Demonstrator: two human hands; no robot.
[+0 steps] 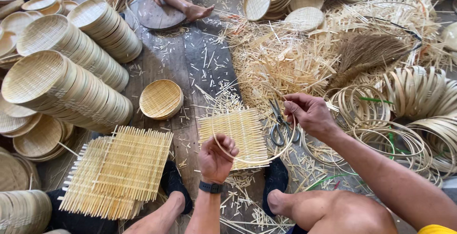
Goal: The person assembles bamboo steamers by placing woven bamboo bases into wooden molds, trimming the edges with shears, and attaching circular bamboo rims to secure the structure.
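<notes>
Both grips, left hand (216, 159) & right hand (308, 114), hold bamboo strip hoop (266, 160) btwn them.

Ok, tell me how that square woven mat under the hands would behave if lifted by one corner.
The woven mat is probably light, being thin split strips in an open weave. It would likely flex and sag rather than stay flat. Its loose strip ends stick out unbound, so edge strips might slip free. The left hand and right hand bend a thin hoop above it.

Soft, even daylight fills the frame, brightest at the upper right, where the pale straw nearly washes out. Shadows are faint and short. Focus is sharp in the centre; wide-lens distortion bends and stretches the edges and corners.
</notes>
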